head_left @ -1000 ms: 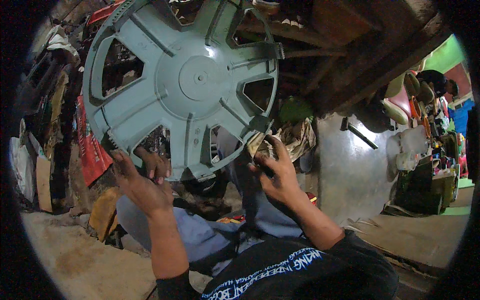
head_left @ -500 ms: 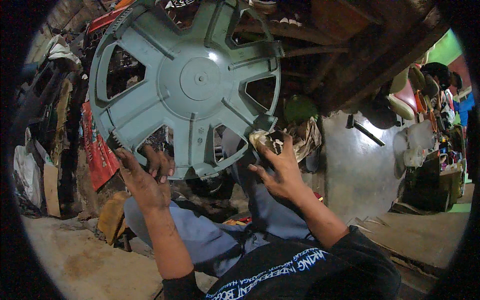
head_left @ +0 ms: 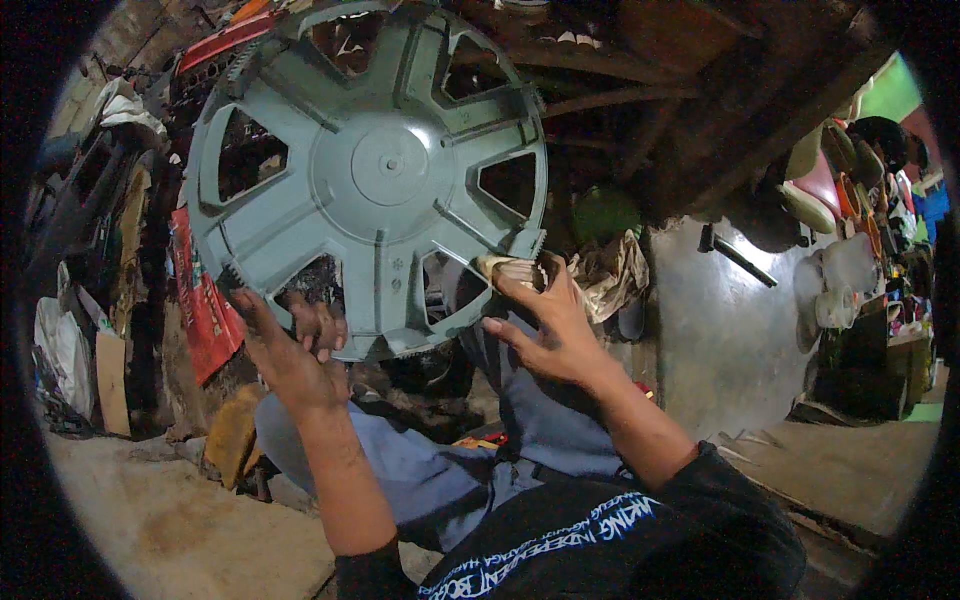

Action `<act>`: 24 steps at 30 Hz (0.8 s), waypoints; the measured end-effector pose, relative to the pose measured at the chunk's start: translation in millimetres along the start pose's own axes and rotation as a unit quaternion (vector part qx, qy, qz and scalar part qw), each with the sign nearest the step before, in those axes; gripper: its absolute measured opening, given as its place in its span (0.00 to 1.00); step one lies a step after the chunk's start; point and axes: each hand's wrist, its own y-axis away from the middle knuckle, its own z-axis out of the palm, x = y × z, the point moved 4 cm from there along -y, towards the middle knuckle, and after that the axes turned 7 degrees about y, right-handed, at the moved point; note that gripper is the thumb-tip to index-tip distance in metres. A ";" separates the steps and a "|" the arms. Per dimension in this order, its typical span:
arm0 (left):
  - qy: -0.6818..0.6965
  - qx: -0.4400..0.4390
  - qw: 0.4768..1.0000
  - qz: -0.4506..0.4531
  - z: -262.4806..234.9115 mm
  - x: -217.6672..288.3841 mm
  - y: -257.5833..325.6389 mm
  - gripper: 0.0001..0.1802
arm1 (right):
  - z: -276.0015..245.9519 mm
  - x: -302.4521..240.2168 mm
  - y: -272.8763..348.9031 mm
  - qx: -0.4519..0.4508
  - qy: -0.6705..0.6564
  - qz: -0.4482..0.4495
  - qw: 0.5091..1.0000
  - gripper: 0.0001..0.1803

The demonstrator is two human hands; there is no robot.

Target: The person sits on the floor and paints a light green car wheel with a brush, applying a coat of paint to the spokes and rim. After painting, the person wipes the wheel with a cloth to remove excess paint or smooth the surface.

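A large round grey-green wheel cover [head_left: 385,235] stands tilted up before me, its ribbed, notched side toward me. My left hand [head_left: 295,350] is closed round its lower left rim, with some fingers through a spoke opening. At the lower right rim, my right hand [head_left: 555,335] presses a crumpled whitish cloth [head_left: 512,270] against the edge beside a raised notched tab. The thumb of that hand stands apart from the other fingers. Part of the cloth is hidden behind the fingers.
Red printed sacking [head_left: 205,310] hangs at the left, near a white plastic bag [head_left: 65,340]. A crumpled brownish bag [head_left: 615,280] and a grey metal sheet [head_left: 715,350] are at the right. Footwear [head_left: 805,205] sits farther right. A yellow-brown cloth [head_left: 232,435] lies near my knee.
The wheel cover has shifted slightly left. My right hand has moved a little up and left along the rim with the cloth; my left hand keeps its hold.
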 end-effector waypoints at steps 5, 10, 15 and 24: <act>-0.006 -0.014 1.000 0.003 2.9 0.4 -6.1 0.20 | -4.1 5.3 -6.6 -0.012 -0.002 -0.002 1.000 0.33; 0.055 -0.029 0.998 -0.029 2.5 -5.8 -10.0 0.21 | 7.6 -4.5 -24.4 0.013 -0.022 0.061 0.998 0.33; -0.021 -0.028 0.999 0.021 2.3 5.1 -9.6 0.23 | 3.0 3.7 -28.2 -0.063 -0.115 -0.060 0.990 0.31; 0.005 -0.061 0.998 -0.001 15.9 1.5 -5.6 0.24 | 11.0 -14.4 -52.6 0.001 -0.048 0.095 0.994 0.37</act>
